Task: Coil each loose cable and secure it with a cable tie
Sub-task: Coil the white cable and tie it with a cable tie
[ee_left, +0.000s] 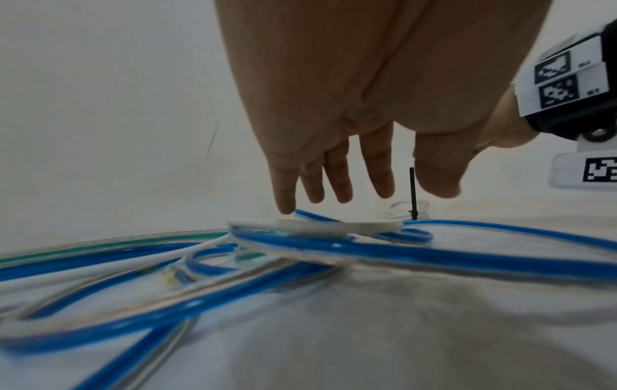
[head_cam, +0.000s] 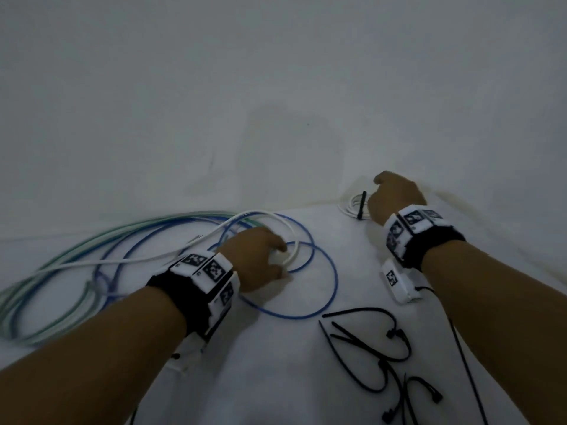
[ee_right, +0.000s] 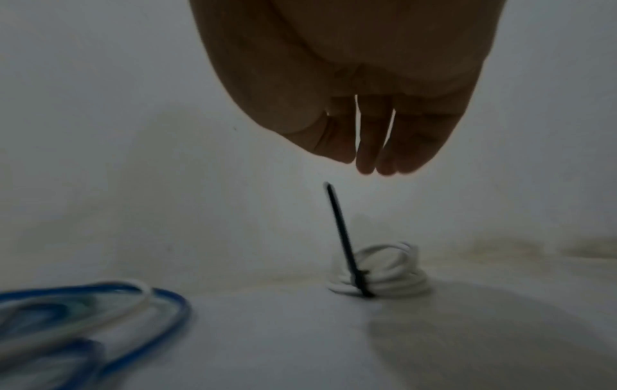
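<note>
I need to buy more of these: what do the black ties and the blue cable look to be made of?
The black ties look like thin, matt, springy plastic, probably nylon: they hold curved loops and one stands stiffly upright from the white coil. The blue cable has a smooth, glossy jacket with highlights, likely flexible plastic.

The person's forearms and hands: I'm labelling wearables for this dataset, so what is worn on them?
Both forearms are bare, with no sleeves or gloves. The left hand and right hand each have a black wrist strap carrying white blocks printed with black square markers. A white marked camera housing hangs under the right wrist, with a thin black cable trailing back.
</note>
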Demonstrator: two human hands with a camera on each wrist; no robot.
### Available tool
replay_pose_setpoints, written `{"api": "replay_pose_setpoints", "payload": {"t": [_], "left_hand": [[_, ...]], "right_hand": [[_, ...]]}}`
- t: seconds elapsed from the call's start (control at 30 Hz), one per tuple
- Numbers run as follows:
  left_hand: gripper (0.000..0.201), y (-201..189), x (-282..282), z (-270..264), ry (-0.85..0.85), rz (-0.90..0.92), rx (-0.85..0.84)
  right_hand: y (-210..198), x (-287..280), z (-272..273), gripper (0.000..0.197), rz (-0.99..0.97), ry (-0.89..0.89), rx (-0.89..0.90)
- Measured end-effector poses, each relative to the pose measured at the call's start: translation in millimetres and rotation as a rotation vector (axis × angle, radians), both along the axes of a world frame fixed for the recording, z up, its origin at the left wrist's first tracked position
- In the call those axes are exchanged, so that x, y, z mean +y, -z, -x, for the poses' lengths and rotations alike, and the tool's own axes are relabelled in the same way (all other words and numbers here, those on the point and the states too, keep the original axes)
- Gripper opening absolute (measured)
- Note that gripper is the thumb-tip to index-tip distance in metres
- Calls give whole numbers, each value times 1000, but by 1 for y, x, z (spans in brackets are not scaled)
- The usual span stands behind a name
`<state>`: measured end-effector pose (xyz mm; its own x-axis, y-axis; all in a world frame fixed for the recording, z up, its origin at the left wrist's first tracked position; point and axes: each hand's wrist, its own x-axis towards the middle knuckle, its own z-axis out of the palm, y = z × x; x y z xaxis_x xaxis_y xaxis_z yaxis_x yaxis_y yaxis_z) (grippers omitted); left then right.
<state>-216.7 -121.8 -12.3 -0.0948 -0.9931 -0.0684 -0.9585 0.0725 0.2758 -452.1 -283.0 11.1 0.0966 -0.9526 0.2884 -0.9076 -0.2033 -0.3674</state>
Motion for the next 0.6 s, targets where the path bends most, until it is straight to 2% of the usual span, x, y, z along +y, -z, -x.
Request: {"api": "replay_pose_setpoints", "payload": {"t": [0.13,0.27,0.37,0.43,0.5,0.6], "left_hand": [[36,-7,32,-5,0,131,108],[23,-11,64,-36,-110,165,83],[16,-14,83,-76,-260,124,-13],[18,-14,92,-108,-397,103,-98],[28,-15,100,-141,-527,89,-133],[45,-14,109,-182,-629,-39,-194]], "right_hand": [[-25,48,-38,31,138,-54,-101],[-48,95,-87,20,53,-288,-83],[-47,121,-126,23,-25,-430,20],[-38,136,-151,23,-77,-479,78],[-27,150,-172,21,-137,-525,114],[-18,165,-198,20,-204,-579,105]]}}
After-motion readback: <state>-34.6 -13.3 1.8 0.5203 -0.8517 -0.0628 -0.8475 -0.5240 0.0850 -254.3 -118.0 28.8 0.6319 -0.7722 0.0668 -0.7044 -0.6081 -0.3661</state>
